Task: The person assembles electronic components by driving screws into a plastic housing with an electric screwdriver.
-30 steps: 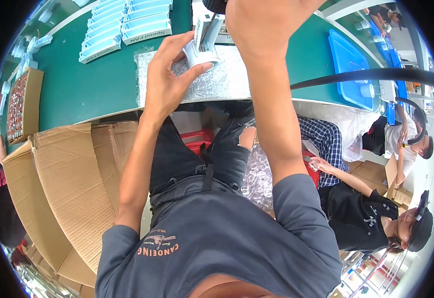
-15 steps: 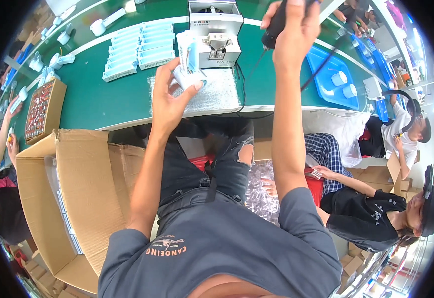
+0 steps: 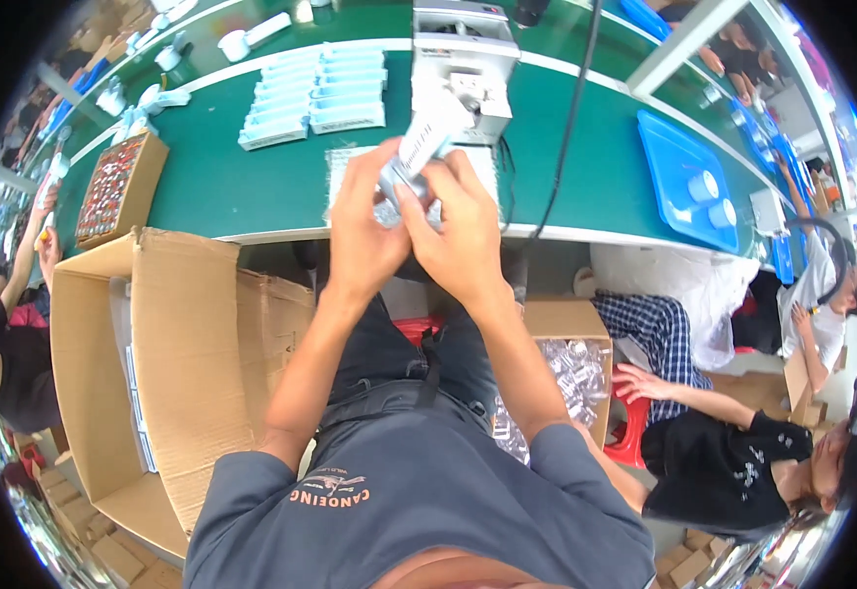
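Note:
Both my hands are closed around a white handheld fan [image 3: 422,145] with a light grey-blue round end, held over the front of the green table [image 3: 585,187]. My left hand [image 3: 364,231] grips it from the left. From the other side, my right hand [image 3: 463,226] has its thumb and fingers on the round end. The fan's handle slants up to the right, in front of a silver bench machine [image 3: 464,59]. Under my hands lies a bubble-wrap sheet [image 3: 342,182], partly covered. A black cord [image 3: 568,118] hangs right of the machine.
Light-blue trays [image 3: 350,93] stand in rows at the back left. A box of small parts [image 3: 119,187] sits further left. Large cardboard box [image 3: 188,353] at my left side. Blue tray [image 3: 678,187] with two white cups, right. A co-worker's hand [image 3: 644,383] rests near clear plastic pieces [image 3: 580,378].
My right hand has let go of a black corded tool held high on the right and come down to the fan. Both hands now hold the fan; the view has shifted slightly.

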A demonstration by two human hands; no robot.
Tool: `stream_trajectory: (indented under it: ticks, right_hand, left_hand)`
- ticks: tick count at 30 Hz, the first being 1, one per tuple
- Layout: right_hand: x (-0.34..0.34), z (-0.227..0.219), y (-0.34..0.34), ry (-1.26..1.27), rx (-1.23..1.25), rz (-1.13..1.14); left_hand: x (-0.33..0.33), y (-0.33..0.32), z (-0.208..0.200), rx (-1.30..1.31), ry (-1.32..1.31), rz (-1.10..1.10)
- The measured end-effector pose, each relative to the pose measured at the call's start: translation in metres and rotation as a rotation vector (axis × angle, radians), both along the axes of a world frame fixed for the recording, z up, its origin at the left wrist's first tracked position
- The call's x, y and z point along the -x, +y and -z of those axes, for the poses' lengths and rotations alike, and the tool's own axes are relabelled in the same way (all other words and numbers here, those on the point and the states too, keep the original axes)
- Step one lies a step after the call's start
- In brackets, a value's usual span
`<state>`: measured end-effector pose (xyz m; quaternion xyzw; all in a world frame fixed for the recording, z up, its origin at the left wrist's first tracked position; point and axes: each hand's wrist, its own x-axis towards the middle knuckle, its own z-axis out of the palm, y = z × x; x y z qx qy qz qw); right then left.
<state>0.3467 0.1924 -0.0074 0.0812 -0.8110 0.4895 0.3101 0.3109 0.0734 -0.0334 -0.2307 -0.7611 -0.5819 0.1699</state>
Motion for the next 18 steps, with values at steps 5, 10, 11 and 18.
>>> stream_trajectory:
  ticks: [5,10,11,18]
  right_hand:
    - [-0.006,0.027,0.008,0.006,0.217,-0.016]
    - [-0.020,0.043,0.001,0.093,0.369,-0.021]
    - [-0.022,0.042,0.001,0.128,0.316,-0.023]
    - [-0.011,0.042,0.001,0.420,-0.031,-0.174]
  left_hand:
    - [-0.005,-0.007,0.014,-0.269,-0.380,0.284]
    - [0.003,-0.025,0.020,-0.433,-0.563,0.593]
    - [0.002,-0.029,0.017,-0.514,-0.699,0.666]
    - [-0.001,-0.033,0.006,-0.632,-0.885,0.568]
